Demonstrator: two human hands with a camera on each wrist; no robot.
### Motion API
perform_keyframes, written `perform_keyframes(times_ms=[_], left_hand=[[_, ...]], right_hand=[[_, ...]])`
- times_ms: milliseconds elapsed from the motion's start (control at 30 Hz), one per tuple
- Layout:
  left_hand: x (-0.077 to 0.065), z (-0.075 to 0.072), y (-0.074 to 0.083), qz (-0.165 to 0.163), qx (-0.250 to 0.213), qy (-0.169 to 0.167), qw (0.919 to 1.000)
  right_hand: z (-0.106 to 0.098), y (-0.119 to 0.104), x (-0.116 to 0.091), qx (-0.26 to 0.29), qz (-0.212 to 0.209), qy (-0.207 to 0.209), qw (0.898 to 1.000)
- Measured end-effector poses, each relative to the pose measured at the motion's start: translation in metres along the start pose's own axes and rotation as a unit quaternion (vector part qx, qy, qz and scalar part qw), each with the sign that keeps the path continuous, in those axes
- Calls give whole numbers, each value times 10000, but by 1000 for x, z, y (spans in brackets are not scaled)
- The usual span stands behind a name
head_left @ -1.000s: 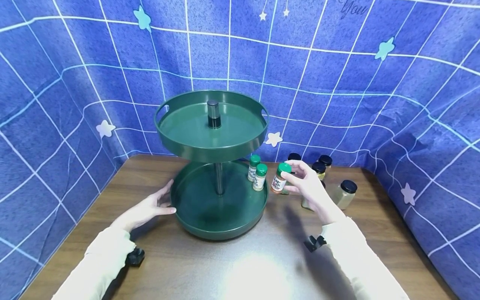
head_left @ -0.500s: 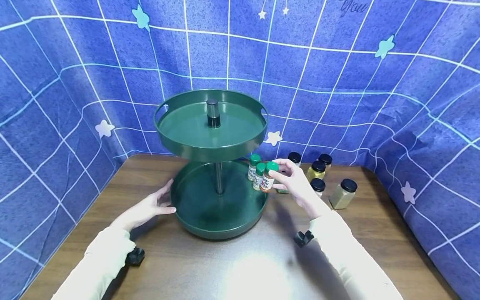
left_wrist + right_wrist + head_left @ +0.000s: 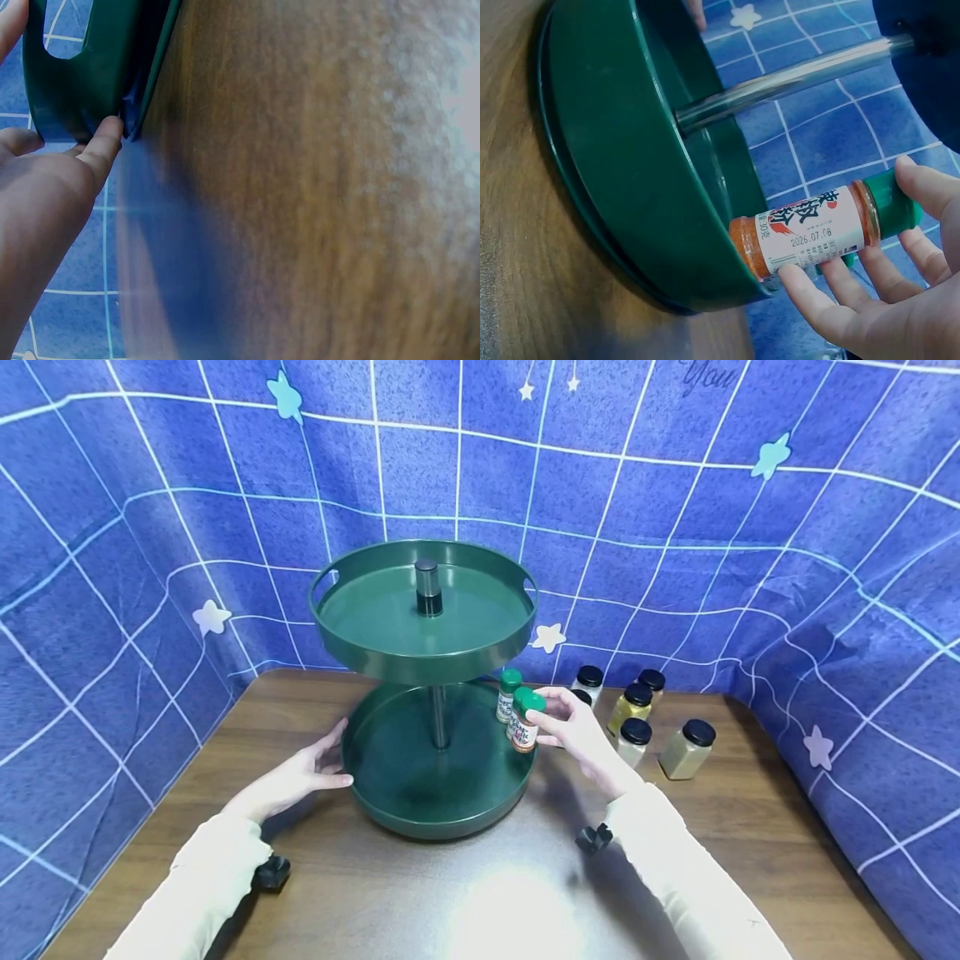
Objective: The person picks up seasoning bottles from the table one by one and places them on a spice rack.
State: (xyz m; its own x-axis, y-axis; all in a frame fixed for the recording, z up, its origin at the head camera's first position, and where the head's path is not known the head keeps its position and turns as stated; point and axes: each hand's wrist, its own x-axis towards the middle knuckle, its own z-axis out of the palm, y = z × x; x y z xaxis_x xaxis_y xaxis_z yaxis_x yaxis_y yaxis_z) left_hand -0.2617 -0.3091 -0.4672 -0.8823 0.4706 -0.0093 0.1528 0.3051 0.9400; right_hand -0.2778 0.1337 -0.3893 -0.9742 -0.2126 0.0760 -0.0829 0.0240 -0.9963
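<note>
My right hand [image 3: 576, 739] pinches a spice jar [image 3: 810, 232] with a green cap, a white label and orange-red contents. Its base is just inside the wall of the lower tray [image 3: 622, 150] in the right wrist view. Two more green-capped jars stand in that tray; one spice jar [image 3: 507, 697] shows well, while the other is mostly hidden behind the held jar. At the tray's left side, my left hand [image 3: 300, 777] rests with fingers extended, the fingertips [image 3: 111, 129] touching the green wall in the left wrist view.
The upper green tray [image 3: 427, 668] sits above the lower one on a metal post [image 3: 438, 718]. Right of the stand are several black-capped jars, including a square jar [image 3: 687, 750] and a yellow-filled jar [image 3: 630, 708]. A blue curtain [image 3: 675, 527] hangs behind the wooden table [image 3: 360, 910].
My right hand has carried the jar leftward from outside the stand to inside the lower tray's right edge, in front of another jar. My left hand has stayed at the tray.
</note>
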Motion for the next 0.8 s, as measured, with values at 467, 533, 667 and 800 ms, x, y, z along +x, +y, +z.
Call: perform_keyframes(times_ms=[467, 533, 667, 800], left_hand=[[-1, 2, -4, 4, -82, -7, 10000], [0, 1, -5, 4, -64, -6, 10000], [0, -1, -6, 17, 11, -4, 10000], [1, -2, -6, 33, 73, -6, 10000]], right_hand=[[2, 17, 0, -322, 108, 205, 9992], [3, 19, 0, -345, 84, 246, 9991], [4, 23, 2, -439, -64, 334, 9985], [7, 20, -1, -630, -203, 397, 9970]])
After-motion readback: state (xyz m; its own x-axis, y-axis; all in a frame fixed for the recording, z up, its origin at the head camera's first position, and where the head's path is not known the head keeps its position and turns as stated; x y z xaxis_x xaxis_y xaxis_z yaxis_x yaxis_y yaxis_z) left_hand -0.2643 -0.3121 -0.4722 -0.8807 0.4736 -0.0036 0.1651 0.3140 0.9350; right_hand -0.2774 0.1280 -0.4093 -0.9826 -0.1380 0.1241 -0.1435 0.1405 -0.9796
